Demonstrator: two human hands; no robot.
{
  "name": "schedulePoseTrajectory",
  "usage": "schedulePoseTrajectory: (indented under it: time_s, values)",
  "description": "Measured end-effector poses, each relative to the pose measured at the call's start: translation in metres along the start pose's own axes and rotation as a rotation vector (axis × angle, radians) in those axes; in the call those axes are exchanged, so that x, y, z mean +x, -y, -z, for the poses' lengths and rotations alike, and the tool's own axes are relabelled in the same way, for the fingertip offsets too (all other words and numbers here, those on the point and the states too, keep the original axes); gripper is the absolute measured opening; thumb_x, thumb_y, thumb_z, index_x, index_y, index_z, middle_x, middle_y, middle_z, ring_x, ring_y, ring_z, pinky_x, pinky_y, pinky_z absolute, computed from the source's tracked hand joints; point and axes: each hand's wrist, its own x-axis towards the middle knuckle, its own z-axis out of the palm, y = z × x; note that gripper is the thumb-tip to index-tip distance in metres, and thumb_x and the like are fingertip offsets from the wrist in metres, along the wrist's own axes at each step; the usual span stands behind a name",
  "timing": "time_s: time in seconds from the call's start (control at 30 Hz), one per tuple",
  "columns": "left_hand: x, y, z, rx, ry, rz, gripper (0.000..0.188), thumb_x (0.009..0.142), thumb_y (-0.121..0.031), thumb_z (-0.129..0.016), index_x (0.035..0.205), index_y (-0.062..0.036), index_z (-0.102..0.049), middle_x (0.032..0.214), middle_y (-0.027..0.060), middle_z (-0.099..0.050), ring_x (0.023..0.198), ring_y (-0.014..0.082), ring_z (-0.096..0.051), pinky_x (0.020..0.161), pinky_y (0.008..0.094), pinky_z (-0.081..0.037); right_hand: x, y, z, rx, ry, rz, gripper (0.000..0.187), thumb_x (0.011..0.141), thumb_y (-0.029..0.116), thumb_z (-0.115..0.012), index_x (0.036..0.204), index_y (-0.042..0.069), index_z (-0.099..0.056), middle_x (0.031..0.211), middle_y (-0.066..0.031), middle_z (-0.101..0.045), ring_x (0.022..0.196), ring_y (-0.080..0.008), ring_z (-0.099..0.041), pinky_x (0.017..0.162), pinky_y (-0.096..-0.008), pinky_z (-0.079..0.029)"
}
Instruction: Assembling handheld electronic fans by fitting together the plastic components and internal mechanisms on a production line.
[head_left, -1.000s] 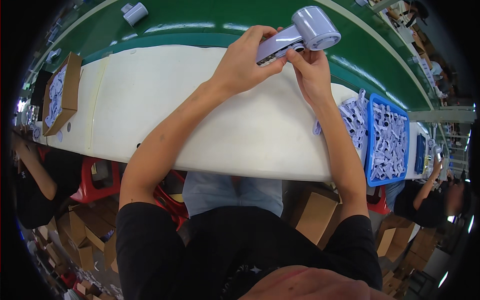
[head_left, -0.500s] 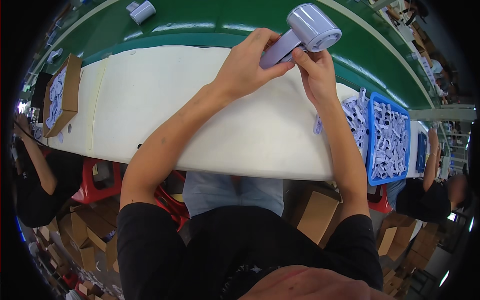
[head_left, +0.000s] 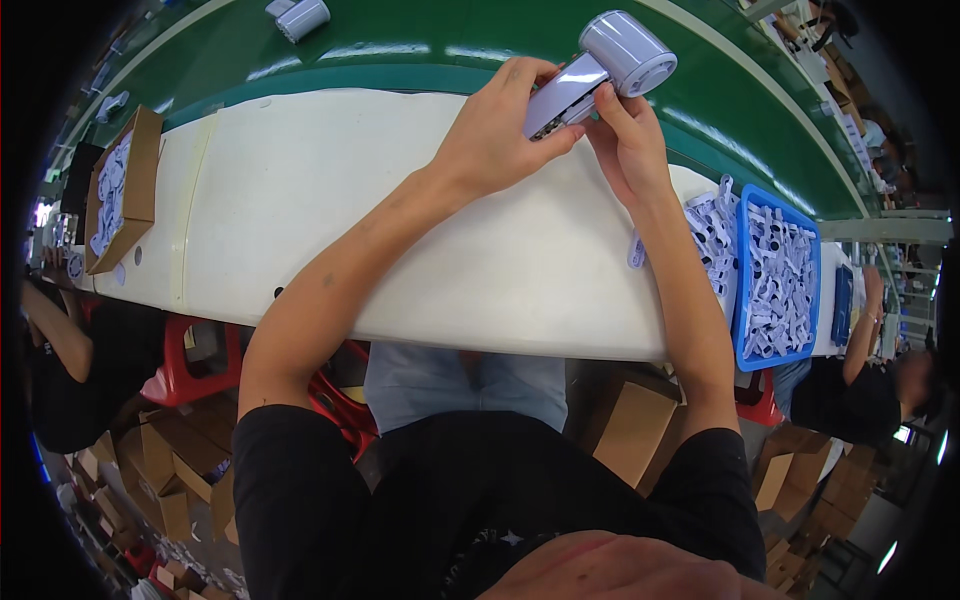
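Above the far edge of the white table (head_left: 450, 275), I hold a glossy pale-lavender hair dryer (head_left: 628, 52) with a round barrel and a flat handle. My left hand (head_left: 497, 135) is closed round the lower end of the handle, thumb along its near side. With its thumb and fingers, my right hand (head_left: 632, 145) grips the handle just below the barrel. Small dark and metallic parts show along the handle's near side, between my hands; their detail is too small to make out.
Beyond the table runs a green conveyor belt (head_left: 400, 38), carrying another lavender dryer (head_left: 303, 18). To the right, a blue basket (head_left: 741, 300) holds many pale handle parts, with a loose heap (head_left: 711, 240) beside it. A cardboard box (head_left: 143, 190) of pale pieces stands left. People sit on both sides.
The dryer has turned in my hands, so its barrel sits slightly further left and the parts inside the handle show more. On the belt, the other dryer has shifted right.
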Motion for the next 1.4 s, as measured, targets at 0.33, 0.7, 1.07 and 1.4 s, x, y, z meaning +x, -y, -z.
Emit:
schedulePoseTrajectory:
  time_s: [0.33,0.7,1.07,1.4]
  values:
    - [-0.002,-0.01,0.002,0.039,0.016,-0.033,0.052,0.079,-0.028,-0.074,0.115,-0.0004,-0.051,0.107,0.0155,-0.056,0.091,0.0288,-0.058,0.077,0.0372,-0.049,-0.004,0.007,-0.002,0.03,0.024,0.015,0.044,0.091,0.022,-0.064,0.125,0.0,-0.047,0.115,-0.0059,-0.056,0.105,-0.0166,-0.054,0.091,-0.0362,-0.045]
    - [0.001,0.003,-0.002,-0.275,0.137,0.252,0.041,0.087,-0.023,-0.063,0.119,0.0003,-0.05,0.104,0.0122,-0.061,0.091,0.0244,-0.059,0.079,0.0356,-0.048,0.0,0.002,0.002,-0.096,0.001,0.0,0.044,0.092,0.026,-0.062,0.125,0.001,-0.048,0.115,-0.0073,-0.058,0.107,-0.0175,-0.054,0.093,-0.0357,-0.043]
    - [0.001,0.024,-0.002,-0.928,0.157,0.533,0.038,0.094,-0.024,-0.044,0.123,0.0,-0.052,0.119,0.0111,-0.054,0.11,0.0216,-0.049,0.097,0.0348,-0.038,-0.007,-0.007,-0.016,-0.583,0.025,0.29,0.06,0.085,0.017,-0.067,0.135,-0.003,-0.041,0.123,-0.0166,-0.056,0.113,-0.0239,-0.055,0.091,-0.0351,-0.046]
    - [0.022,0.046,0.04,0.153,0.101,0.152,0.049,0.084,-0.029,-0.068,0.125,-0.0057,-0.054,0.131,0.0098,-0.045,0.12,0.0229,-0.043,0.103,0.0344,-0.031,-0.006,-0.008,-0.005,-1.125,0.063,0.349,0.056,0.088,0.014,-0.062,0.136,-0.002,-0.037,0.115,-0.0226,-0.056,0.103,-0.032,-0.058,0.089,-0.037,-0.045]
